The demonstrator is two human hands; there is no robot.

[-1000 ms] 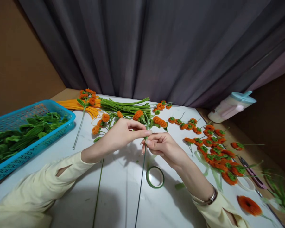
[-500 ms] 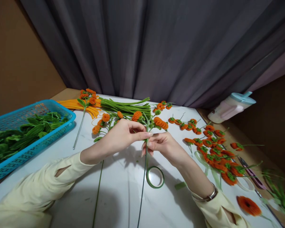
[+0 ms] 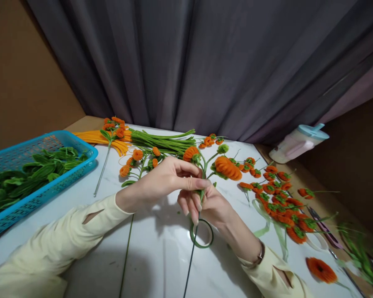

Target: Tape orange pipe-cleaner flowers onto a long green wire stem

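Observation:
Both my hands meet above the middle of the table around one upright fuzzy flower stem (image 3: pixel 204 169), which carries two orange blossoms (image 3: pixel 227 167) and a small green bud (image 3: pixel 223 148). My left hand (image 3: pixel 177 178) pinches the stem between thumb and fingers just below the branching. Right beneath, my right hand (image 3: pixel 211 203) has its fingers curled round the same stem. A thin dark wire (image 3: pixel 190 265) runs down from there toward me. On the table behind the right hand lies a roll of green tape (image 3: pixel 202 246), partly covered by the fingers.
At left stands a blue basket (image 3: pixel 91 159) of green leaves. Behind lie green stems (image 3: pixel 168 140), orange stems (image 3: pixel 90 136) and finished sprigs (image 3: pixel 138 155). Many loose orange blossoms (image 3: pixel 279 198) cover the right side, near purple-handled scissors (image 3: pixel 328 234) and a lidded cup (image 3: pixel 294 142).
My hands and the flower stem have shifted slightly right. The blossoms have turned and appear larger, and the bud now stands clear above. My right fingers spread lower along the stem.

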